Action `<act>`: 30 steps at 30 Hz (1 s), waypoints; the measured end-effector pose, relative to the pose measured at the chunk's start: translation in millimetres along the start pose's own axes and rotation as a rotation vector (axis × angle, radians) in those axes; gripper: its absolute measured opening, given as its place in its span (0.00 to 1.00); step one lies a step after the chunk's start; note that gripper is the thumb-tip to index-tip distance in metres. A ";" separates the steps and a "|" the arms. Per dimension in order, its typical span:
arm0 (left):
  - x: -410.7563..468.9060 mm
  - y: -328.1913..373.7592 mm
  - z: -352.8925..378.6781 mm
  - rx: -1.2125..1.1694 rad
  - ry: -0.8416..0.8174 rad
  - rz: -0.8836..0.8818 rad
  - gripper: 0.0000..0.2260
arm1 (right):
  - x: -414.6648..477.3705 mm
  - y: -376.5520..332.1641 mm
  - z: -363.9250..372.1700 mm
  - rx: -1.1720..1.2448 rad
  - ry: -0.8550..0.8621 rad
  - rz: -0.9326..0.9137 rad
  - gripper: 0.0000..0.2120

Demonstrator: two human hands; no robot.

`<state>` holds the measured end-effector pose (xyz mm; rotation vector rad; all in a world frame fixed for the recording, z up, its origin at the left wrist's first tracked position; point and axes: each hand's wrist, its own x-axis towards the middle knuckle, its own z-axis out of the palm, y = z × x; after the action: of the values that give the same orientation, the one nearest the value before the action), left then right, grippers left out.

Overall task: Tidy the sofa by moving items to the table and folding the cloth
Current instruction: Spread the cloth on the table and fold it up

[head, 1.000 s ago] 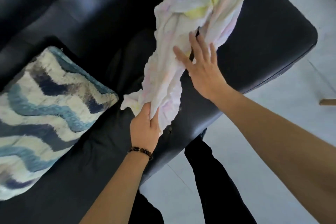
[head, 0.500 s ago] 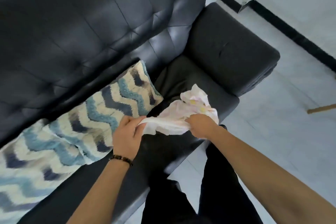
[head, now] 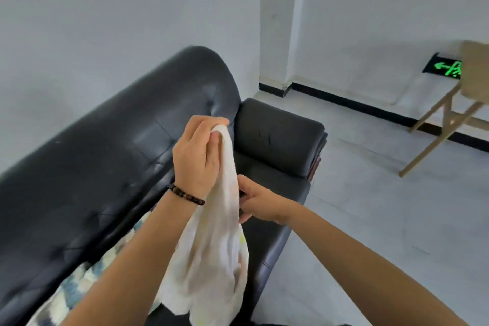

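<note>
Above the black sofa, left hand pinches the white cloth by its top, cloth hanging bunched; right hand fingers grasp its edge lower down. Patterned cushion on seat.

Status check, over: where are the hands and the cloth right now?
Left hand up, gripping cloth top. Right hand lower at its edge, grip unclear. Cloth hangs unfolded over sofa. Cushion beside, not blocking.

Right of the sofa, bare floor leaves free passage. Farther right of the sofa, wooden legs obstruct.
</note>
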<state>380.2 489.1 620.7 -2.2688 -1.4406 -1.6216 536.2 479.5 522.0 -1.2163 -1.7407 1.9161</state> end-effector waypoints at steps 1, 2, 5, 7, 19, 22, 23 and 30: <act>10.1 16.8 7.2 -0.036 0.015 0.033 0.17 | -11.9 1.9 -2.6 -0.009 0.012 0.000 0.32; 18.7 33.8 16.2 -0.070 0.032 0.063 0.16 | -24.9 5.4 -6.1 -0.014 0.028 0.004 0.33; 37.4 87.3 53.8 -0.194 0.053 0.100 0.10 | -71.5 23.8 -21.2 -0.076 0.090 0.009 0.30; 43.9 128.3 86.0 -0.310 0.009 0.027 0.09 | -108.9 42.3 -39.5 -0.120 0.199 0.041 0.22; 47.1 316.3 282.7 -0.252 -0.237 0.059 0.15 | -433.0 162.2 -276.9 0.176 1.352 0.145 0.12; 31.5 361.5 326.2 -0.361 -0.410 0.004 0.10 | -498.5 147.7 -311.4 0.151 1.509 -0.008 0.08; 26.1 376.5 338.2 -0.430 -0.480 -0.028 0.07 | -515.4 140.1 -319.2 0.152 1.535 -0.072 0.05; 1.8 478.9 434.9 -0.432 -0.930 0.155 0.29 | -579.1 101.3 -360.7 0.080 1.464 -0.391 0.06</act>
<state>1022.9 420.3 645.4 -3.5496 -0.9520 -0.8838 1182.2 299.8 683.7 -1.4486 -0.9024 0.4550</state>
